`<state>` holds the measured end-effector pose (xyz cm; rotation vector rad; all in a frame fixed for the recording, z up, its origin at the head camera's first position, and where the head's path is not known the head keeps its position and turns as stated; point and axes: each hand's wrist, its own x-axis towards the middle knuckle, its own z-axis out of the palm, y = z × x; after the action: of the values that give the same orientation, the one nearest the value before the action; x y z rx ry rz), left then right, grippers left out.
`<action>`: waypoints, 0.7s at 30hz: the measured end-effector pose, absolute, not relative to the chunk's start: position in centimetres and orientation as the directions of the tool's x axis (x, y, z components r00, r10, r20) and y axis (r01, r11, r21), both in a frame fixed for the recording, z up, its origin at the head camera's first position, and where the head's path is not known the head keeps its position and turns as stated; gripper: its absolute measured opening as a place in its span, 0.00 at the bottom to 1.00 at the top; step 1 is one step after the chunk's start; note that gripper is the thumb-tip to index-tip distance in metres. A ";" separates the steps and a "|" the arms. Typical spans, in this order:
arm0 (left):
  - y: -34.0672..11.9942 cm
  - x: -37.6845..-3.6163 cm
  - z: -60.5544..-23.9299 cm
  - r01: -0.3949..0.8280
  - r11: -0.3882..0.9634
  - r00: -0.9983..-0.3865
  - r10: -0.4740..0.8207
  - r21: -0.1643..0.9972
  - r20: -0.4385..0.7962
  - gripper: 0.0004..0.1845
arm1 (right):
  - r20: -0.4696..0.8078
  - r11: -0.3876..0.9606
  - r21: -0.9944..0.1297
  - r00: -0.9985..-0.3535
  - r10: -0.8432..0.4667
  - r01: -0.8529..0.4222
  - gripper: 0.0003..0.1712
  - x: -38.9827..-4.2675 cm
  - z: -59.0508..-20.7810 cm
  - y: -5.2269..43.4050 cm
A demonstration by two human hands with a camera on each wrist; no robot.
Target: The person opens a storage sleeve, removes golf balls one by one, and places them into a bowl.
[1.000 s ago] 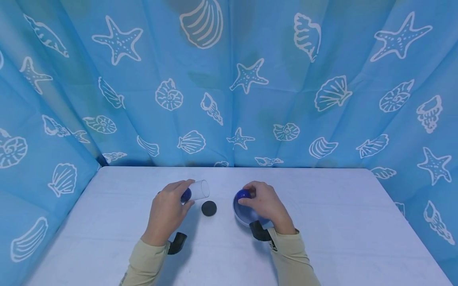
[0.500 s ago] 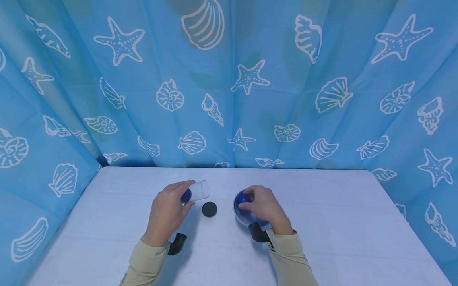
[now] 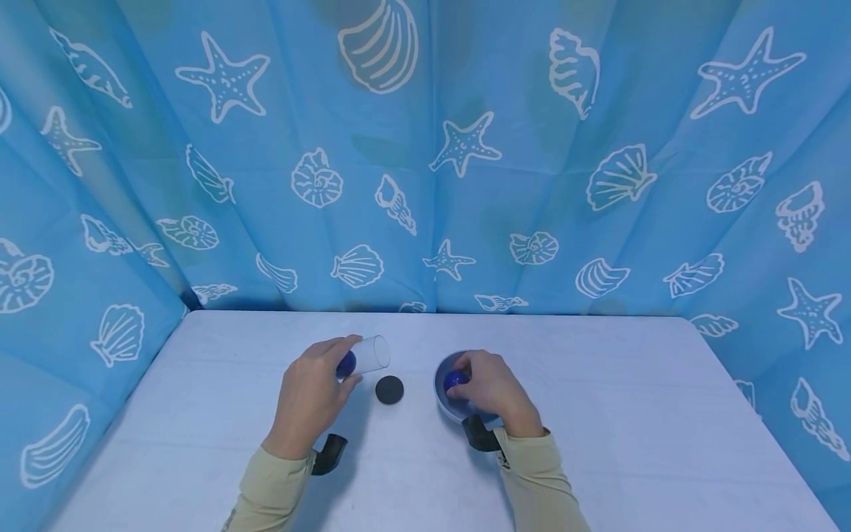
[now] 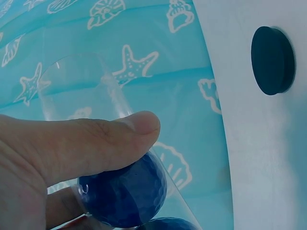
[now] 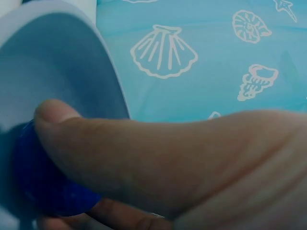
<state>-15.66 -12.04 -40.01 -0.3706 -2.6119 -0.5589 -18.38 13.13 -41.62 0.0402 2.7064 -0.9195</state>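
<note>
My left hand (image 3: 311, 391) grips a clear plastic tube (image 3: 371, 352) that is tilted, its open end pointing right. A dark blue ball (image 4: 123, 194) sits inside the tube under my thumb (image 4: 100, 143), and a second ball shows just below it. My right hand (image 3: 488, 388) pinches another blue ball (image 3: 456, 380) low inside a blue bowl (image 3: 442, 391) on the white table. The right wrist view shows that ball (image 5: 41, 184) under my thumb, against the bowl's wall (image 5: 53, 62).
A round black cap (image 3: 388, 389) lies on the table between my hands, also seen as the cap (image 4: 272, 60) in the left wrist view. Blue curtains with shell and starfish prints enclose the white table (image 3: 631, 414) on three sides.
My right hand has dropped lower with the blue ball, from the bowl's far rim down into the bowl. My left hand and the tube have stayed still.
</note>
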 end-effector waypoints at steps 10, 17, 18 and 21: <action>-12.1 -15.6 -40.1 0.332 0.885 -0.873 0.156 0.327 0.462 0.33 | -0.276 0.784 -0.610 -0.958 -0.074 0.115 0.25 -18.3 -41.5 13.2; -12.1 -15.6 -40.2 0.334 0.884 -0.870 0.157 0.326 0.467 0.33 | -0.235 0.775 -0.624 -0.970 -0.069 0.096 0.26 -18.1 -41.4 13.2; -12.1 -15.6 -40.2 0.335 0.884 -0.869 0.157 0.325 0.469 0.33 | -0.221 0.775 -0.626 -0.973 -0.069 0.087 0.26 -18.1 -41.4 13.2; -12.1 -15.7 -40.1 0.337 0.885 -0.868 0.160 0.322 0.470 0.33 | -0.167 0.771 -0.634 -0.984 -0.060 0.061 0.24 -18.2 -41.2 13.2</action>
<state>-15.66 -12.12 -40.13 -0.3636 -2.6138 -0.5559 -18.20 13.23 -41.25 0.0010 2.7865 -1.0073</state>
